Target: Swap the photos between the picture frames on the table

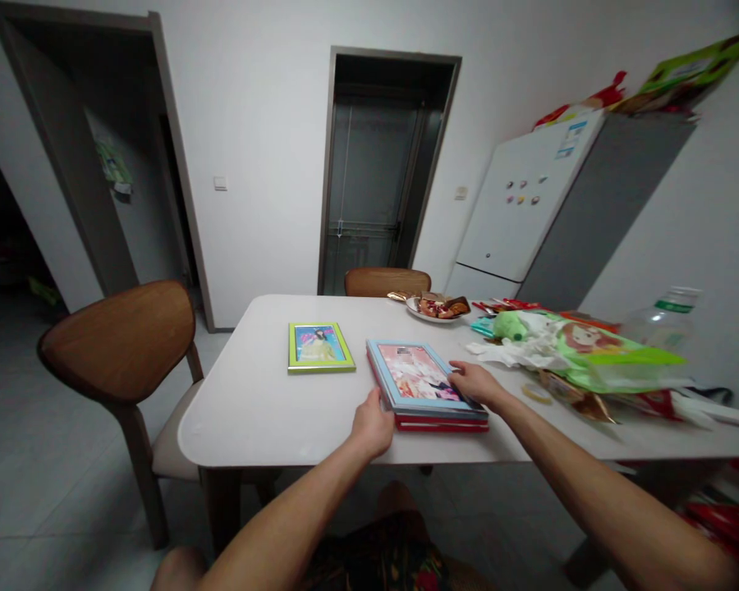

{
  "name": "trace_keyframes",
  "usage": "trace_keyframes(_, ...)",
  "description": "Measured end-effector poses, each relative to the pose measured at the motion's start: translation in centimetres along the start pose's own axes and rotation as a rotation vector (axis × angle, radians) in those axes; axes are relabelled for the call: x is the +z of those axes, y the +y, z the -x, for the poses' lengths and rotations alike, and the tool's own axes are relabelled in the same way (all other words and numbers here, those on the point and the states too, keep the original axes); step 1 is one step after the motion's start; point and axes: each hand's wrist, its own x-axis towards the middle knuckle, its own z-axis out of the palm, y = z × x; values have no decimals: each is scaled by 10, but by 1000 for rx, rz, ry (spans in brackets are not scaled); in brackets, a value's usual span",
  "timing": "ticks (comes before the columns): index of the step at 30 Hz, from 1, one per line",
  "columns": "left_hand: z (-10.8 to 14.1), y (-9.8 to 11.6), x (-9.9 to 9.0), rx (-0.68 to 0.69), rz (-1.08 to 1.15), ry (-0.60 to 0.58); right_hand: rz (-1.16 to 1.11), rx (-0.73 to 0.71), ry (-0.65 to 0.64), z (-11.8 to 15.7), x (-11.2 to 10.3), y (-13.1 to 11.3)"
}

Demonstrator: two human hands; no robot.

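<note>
A stack of picture frames lies flat near the front of the white table. On top is a light-blue picture frame [415, 377] with a pinkish picture in it; red-edged frames [440, 426] show beneath it. My left hand [374, 423] is closed against the stack's near left side, thumb raised along the edge, its other fingers mostly hidden. Around the right edge, my right hand [477, 384] grips the stack, fingers over the top frame's border. To the left, apart from both hands, a lime-green picture frame [321, 347] lies flat, showing a figure in a yellow dress.
The white table [252, 410] carries a plate of snacks [437, 309] at the back. Green plastic packaging [616, 353], crumpled tissue and a clear bottle [662, 324] crowd its right side. Wooden chairs stand at the left [123, 341] and far side [387, 281]. A refrigerator [523, 197] is behind.
</note>
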Motion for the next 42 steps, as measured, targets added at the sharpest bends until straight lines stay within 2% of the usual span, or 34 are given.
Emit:
trace_keyframes(3, -3, -14, -24, -13, -70, 51, 59, -122, -10, -10, 13, -29)
trace_keyframes(6, -6, -32, -52, -10, -131, 113, 68, -302, -89, -3, 47, -74)
trace_keyframes(9, -6, -47, -76, -7, -199, 168, 69, -409, -175, 14, 85, -117)
trace_keyframes(11, -3, -53, -88, 5, -248, 191, 67, -463, -215, 23, 102, -136)
trace_keyframes(14, 3, -55, -99, 50, -328, 201, 62, -533, -257, 27, 116, -152)
trace_keyframes(18, 12, -54, -109, 154, -442, 204, 40, -607, -289, 33, 128, -149)
trace_keyframes(22, 28, -56, -113, 270, -556, 164, -5, -679, -298, 64, 134, -126)
trace_keyframes(27, 61, -55, -97, 390, -646, 52, -377, -761, -309, 119, 116, -96)
trace_keyframes(29, 71, -51, -88, 421, -687, 35, -494, -721, -366, 134, 103, -92)
trace_keyframes(31, 76, -47, -83, 445, -742, 34, -576, -634, -362, 139, 90, -90)
trace_keyframes(36, 79, -32, -86, 497, -810, 8, -693, -370, -137, 122, 71, -83)
trace_keyframes(39, 81, -13, -96, 494, -747, 91, -759, -263, -63, 110, 69, -83)
trace_keyframes(42, 81, 7, -112, 423, -412, 310, -792, -294, -118, 109, 74, -96)
